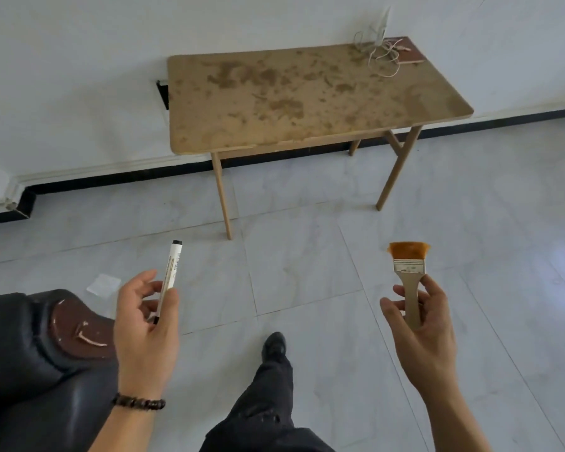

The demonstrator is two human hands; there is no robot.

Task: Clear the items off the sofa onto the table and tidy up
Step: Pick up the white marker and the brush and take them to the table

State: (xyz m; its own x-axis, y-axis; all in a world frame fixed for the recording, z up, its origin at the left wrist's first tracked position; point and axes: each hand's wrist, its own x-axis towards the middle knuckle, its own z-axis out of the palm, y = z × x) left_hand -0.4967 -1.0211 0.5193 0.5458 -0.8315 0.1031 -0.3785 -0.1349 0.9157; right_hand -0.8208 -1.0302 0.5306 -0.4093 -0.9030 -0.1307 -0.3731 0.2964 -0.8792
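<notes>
Left hand (146, 321) pinches marker (170, 278) mid-barrel; right hand (419, 324) grips brush (410, 282) by its handle. Both look light and rigid; your holds suffice.

Both hands (146, 321) (419, 324) raised, palms up, fingers curled.

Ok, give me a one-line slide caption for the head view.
Left hand holding a marker and right hand a paintbrush, facing the wooden table.
</notes>
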